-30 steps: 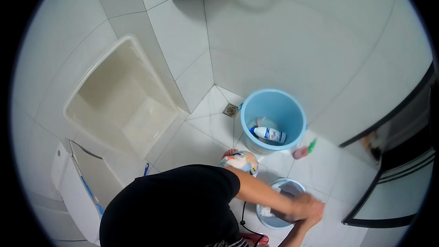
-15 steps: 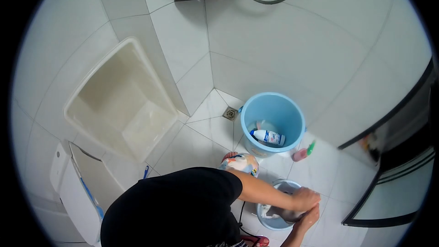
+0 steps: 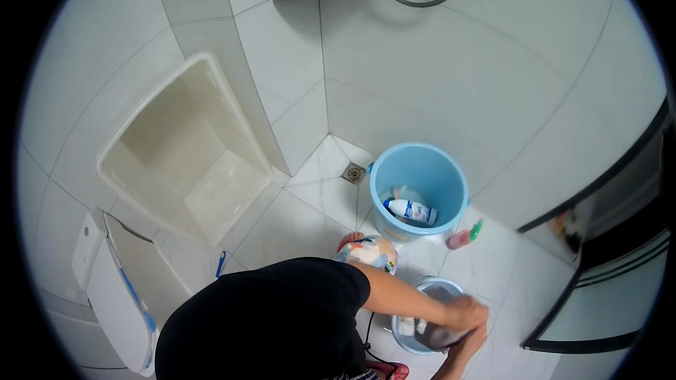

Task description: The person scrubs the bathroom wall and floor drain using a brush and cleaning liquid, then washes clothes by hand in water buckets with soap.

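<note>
A small light-blue bucket [image 3: 408,344] stands on the floor at the lower right. My left hand [image 3: 465,312] is closed over its right side, gripping a wet-looking grey cloth [image 3: 445,336] that hangs in the bucket. Just below, my right hand [image 3: 473,341] is closed against the left one at the same cloth's end. Fingers of both hands are partly hidden and slightly blurred. Whitish cloth [image 3: 406,326] lies inside the bucket, left of the grey one.
Behind stands a bigger blue bucket [image 3: 451,169] holding a white-and-blue bottle [image 3: 412,210]. A pink bottle with a green top [image 3: 461,238] sits on the floor beside it. A cream tub [image 3: 232,95], a toilet [image 3: 116,302] and a blue-handled brush [image 3: 221,262] are leftward; a black-framed door [image 3: 620,295] is right.
Both hands have shifted slightly left and closer over the small bucket. The grey cloth spreads wider inside it. The whole view has moved a little.
</note>
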Available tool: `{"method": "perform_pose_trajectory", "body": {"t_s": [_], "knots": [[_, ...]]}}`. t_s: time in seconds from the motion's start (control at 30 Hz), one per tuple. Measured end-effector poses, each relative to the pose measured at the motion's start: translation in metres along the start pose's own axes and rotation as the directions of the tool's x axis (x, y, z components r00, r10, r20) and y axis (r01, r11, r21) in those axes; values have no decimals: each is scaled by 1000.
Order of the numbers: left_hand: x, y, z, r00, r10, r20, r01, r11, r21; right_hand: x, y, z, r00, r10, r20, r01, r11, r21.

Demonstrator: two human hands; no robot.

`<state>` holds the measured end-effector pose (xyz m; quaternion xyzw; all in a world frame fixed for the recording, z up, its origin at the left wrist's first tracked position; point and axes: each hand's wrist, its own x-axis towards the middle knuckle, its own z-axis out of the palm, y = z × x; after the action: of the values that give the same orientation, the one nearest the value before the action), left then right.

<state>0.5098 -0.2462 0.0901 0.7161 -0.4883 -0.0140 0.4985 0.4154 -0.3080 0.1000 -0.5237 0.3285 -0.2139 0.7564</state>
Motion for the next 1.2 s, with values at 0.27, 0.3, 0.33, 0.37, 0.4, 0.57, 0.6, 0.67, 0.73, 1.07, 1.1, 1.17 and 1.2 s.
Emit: {"method": "perform_pose_trajectory", "body": {"t_s": [0.27, 0.3, 0.33, 0.37, 0.4, 0.57, 0.6, 0.67, 0.73, 1.07, 1.1, 1.17, 1.2], "knots": [[-5, 22, -23, 998, 65, 7, -64, 997, -35, 16, 17, -6, 975, -179, 128, 189, 979, -70], [-2, 13, -18, 998, 60, 4, -60, 997, -37, 18, 20, -10, 976, -176, 130, 186, 980, -74], [4, 5, -14, 998, -47, -39, 47, 999, -8, 5, -3, 15, 994, -81, 68, 85, 995, -53], [9, 1, -15, 986, -147, -83, 149, 989, 20, -1, -16, 30, 1000, 11, 8, -11, 1000, -20], [4, 2, -13, 993, -44, -110, 49, 998, 42, 4, -9, 27, 1000, -17, 14, 17, 1000, -11], [-11, 19, -27, 992, 81, 94, -86, 995, 57, 16, 15, -6, 970, 108, 219, -174, 934, 311], [0, -1, -18, 999, -23, 32, 21, 998, 52, 7, 0, 9, 984, 45, 174, -71, 987, 146], [13, -7, -26, 986, -169, 16, 169, 986, 3, -2, -17, 19, 991, -2, 131, -4, 999, 42], [13, -8, -26, 977, -205, 58, 204, 979, 14, 2, -15, 15, 995, -19, 96, 9, 995, 103], [64, -8, -185, 987, -36, -157, 24, 997, -76, 28, 18, -10, 987, 160, -21, -159, 987, 28], [78, -13, -228, 973, 18, -230, -16, 1000, 7, 27, 18, -4, 983, 183, -20, -182, 983, 17], [98, 21, -337, 894, -156, -420, 197, 979, 57, 31, 23, -6, 981, 194, -2, -194, 981, -9], [114, -3, -387, 837, 57, -544, 89, 967, 238, 34, 26, -8, 980, 200, 4, -199, 979, -33]]}}
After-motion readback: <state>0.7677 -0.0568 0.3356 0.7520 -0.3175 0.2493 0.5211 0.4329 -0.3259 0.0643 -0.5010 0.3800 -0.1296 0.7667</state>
